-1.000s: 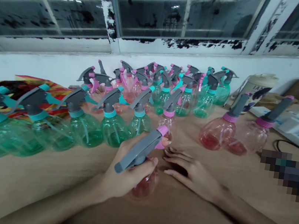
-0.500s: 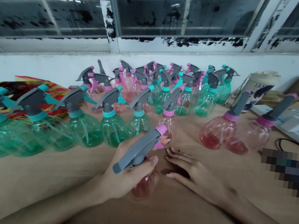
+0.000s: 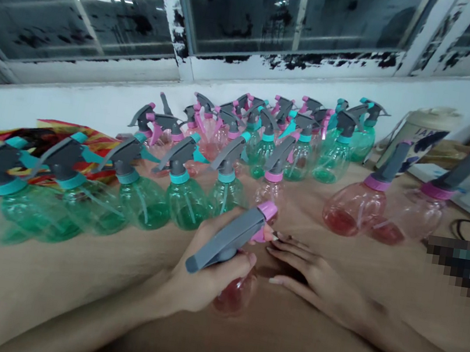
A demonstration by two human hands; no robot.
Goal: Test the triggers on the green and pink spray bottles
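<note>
Left hand [image 3: 205,283]: fingers gripping one translucent pink plastic spray bottle [image 3: 229,243], grey-headed
Right hand [image 3: 319,280]: fingers loosely spread on the brown wooden desk [image 3: 70,275]
Similar pink bottles [image 3: 354,208], far right: two

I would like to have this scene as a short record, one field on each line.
Left hand: gripping a pink spray bottle under its gray trigger head
Right hand: palm down beside that bottle; contact between the hands unclear
Left side: row of green bottles with teal collars
Right side: two pink bottles, gray heads
Back: pink and green bottles crowded near the white wall
Surface: brown table
</note>
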